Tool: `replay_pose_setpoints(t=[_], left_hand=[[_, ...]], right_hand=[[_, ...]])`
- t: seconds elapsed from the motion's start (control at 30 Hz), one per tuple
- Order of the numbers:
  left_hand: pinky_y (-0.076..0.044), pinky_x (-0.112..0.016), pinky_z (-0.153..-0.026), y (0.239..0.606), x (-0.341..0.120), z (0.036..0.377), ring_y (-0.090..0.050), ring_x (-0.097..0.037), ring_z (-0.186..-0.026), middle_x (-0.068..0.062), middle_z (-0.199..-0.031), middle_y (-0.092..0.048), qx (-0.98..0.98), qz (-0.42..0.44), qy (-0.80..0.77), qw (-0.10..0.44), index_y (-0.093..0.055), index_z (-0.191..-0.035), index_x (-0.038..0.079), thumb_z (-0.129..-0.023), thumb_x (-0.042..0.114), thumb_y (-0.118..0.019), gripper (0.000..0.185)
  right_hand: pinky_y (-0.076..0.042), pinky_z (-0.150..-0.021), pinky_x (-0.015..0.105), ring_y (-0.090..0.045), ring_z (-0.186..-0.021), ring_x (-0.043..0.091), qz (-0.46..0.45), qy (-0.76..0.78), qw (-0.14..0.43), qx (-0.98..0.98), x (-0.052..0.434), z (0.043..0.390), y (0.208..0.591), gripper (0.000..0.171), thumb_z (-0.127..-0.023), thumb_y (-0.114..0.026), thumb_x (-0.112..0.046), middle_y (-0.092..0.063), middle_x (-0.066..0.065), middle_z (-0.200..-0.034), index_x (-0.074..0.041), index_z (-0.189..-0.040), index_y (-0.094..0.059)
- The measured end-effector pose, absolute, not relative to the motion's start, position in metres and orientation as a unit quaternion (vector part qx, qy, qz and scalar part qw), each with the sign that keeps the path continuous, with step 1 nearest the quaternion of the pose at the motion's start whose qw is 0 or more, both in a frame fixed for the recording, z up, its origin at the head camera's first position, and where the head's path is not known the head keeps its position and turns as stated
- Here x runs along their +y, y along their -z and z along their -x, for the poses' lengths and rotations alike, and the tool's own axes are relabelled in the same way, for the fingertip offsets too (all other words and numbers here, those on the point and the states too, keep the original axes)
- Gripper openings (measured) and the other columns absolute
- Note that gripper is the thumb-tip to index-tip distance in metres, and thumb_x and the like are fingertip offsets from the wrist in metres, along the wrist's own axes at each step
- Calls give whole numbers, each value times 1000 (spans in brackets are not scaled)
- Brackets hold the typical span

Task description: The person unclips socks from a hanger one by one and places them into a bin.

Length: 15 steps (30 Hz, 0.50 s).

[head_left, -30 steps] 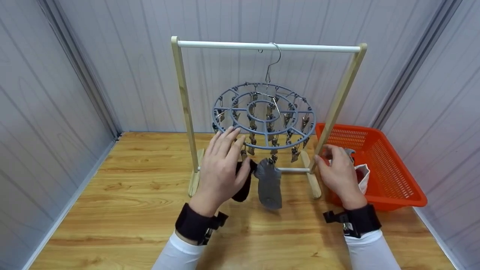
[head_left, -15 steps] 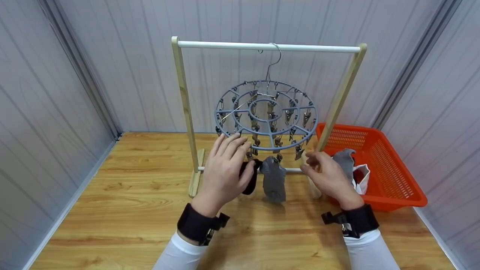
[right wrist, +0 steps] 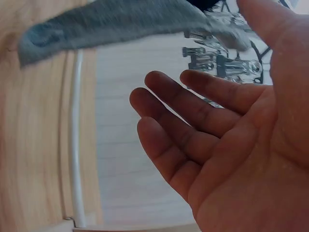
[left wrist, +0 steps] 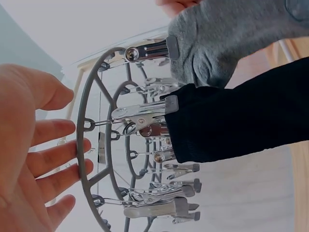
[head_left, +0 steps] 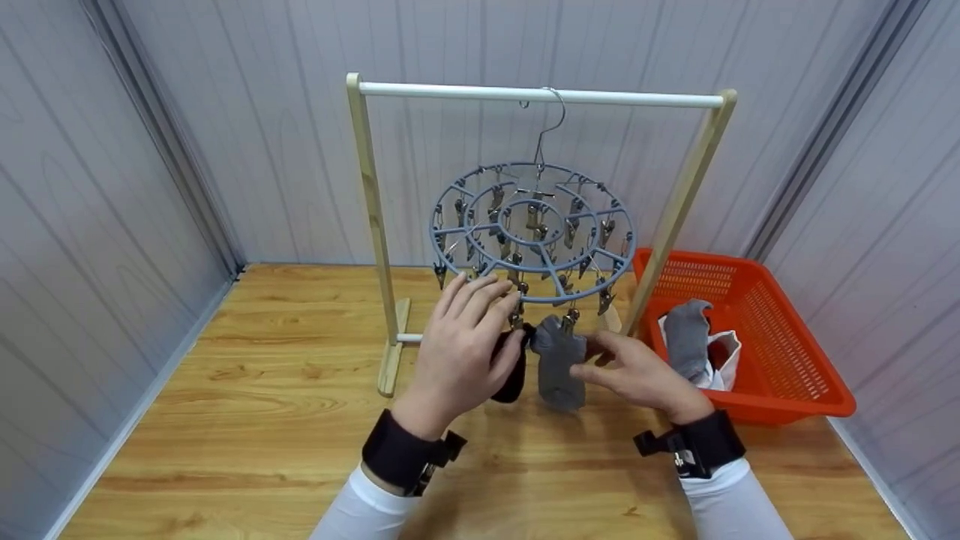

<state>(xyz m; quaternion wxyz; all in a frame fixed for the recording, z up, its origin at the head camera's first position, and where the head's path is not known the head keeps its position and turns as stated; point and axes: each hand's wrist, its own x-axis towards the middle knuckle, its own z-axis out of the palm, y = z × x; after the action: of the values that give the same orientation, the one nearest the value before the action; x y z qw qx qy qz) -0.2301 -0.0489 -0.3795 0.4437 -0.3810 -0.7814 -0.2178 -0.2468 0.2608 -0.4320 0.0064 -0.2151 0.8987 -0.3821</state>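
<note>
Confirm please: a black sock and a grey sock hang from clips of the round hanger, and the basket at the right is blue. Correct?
Not quite. The basket is orange, as the head view shows. The black sock and grey sock do hang from clips of the round hanger.

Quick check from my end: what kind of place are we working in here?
Likely a small laundry test booth: grey panel walls close round a wooden tabletop with a peg hanger on a rail and an orange basket.
</note>
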Motion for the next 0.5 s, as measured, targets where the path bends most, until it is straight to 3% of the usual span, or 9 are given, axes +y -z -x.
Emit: replay_pose_setpoints(t=[0.27,0.5], left_hand=[[-38,-56,-130,379,-47,228,-64,-39,-138,-19,-141,-71,-774,387,224,448,-73,-138,1,-97,12,-82,43],[-37,-53,-131,379,-47,228,-63,-38,-139,-18,-142,-71,-774,387,228,446,-73,-138,0,-97,11,-82,43]], right_hand=[[-62,-87,39,-76,-103,20,216,375,7,902,250,255,447,43,-99,-85,-41,-81,5,-114,-9,-127,-78],[-61,-80,32,-74,-90,13,241,389,-2,889,247,258,453,21,-103,-82,-27,-81,-1,-105,-11,-116,-81]])
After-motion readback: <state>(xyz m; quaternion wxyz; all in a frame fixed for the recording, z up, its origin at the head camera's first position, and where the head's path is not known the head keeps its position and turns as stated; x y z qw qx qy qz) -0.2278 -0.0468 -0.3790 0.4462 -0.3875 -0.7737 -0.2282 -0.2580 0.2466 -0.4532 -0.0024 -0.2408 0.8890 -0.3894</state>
